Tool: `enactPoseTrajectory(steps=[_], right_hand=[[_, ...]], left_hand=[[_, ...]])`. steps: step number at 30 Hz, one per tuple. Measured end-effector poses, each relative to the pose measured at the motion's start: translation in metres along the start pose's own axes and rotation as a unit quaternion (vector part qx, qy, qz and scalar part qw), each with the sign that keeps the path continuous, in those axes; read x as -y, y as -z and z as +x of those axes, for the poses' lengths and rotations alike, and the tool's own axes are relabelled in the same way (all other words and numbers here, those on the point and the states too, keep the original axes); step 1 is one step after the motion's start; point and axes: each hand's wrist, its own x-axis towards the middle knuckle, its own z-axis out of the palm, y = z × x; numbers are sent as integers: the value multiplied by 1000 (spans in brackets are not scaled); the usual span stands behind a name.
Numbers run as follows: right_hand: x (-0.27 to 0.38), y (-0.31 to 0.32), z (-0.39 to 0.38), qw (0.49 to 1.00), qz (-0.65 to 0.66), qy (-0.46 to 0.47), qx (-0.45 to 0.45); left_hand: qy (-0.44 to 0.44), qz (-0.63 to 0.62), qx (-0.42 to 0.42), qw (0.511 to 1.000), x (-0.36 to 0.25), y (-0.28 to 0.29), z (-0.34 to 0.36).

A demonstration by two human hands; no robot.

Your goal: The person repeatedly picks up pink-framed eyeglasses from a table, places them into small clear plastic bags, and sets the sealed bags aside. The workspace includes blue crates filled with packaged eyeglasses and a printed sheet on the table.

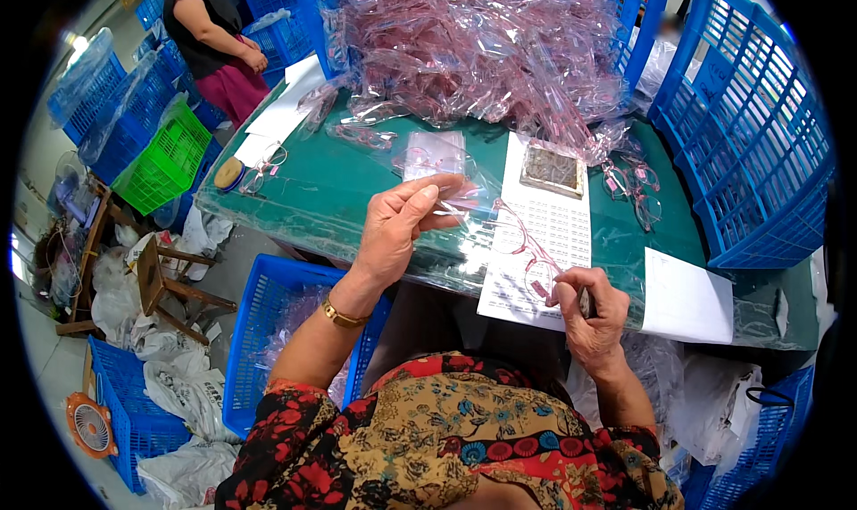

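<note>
My left hand (402, 224) is raised over the green table (676, 242), its fingers closed on a clear plastic sleeve (478, 189), left of a printed sheet (500, 296). My right hand (591, 318), lower and to the right, is closed on pink-framed glasses (536, 262), which stretch up toward the sleeve; whether they touch it is unclear. A stack of clear sleeves (433, 149) lies behind my left hand. A dark rectangular tray (551, 169) sits on the sheet's far end. More glasses (644, 208) lie right of it, and another pair (263, 166) lies at the left.
A large heap of pink bagged items (464, 46) fills the back, beside an upright blue crate (745, 144). A round tin (230, 175) sits at the left edge. A blue crate (259, 331) is below the table. Another person (205, 37) stands back left near stacked crates.
</note>
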Motion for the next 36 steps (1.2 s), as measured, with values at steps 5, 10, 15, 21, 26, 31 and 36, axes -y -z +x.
enactPoseTrajectory(steps=[5, 10, 15, 21, 26, 31, 36], right_hand=[[4, 2, 1, 1000, 4, -17, 9], [4, 0, 4, 1000, 12, -22, 1], [6, 2, 3, 1000, 19, -17, 4], [7, -1, 6, 1000, 11, -11, -3], [9, -2, 5, 1000, 10, -8, 9], [10, 0, 1, 1000, 8, -4, 12], [9, -6, 5, 1000, 10, -18, 2]], left_hand=[[-4, 4, -4, 1000, -2, 5, 4], [31, -7, 21, 999, -3, 6, 3], [11, 13, -8, 1000, -7, 12, 11], [2, 49, 24, 998, -12, 12, 11], [0, 26, -9, 1000, -9, 13, 12], [-8, 60, -39, 997, -2, 24, 15], [-3, 49, 19, 999, -1, 18, 7]])
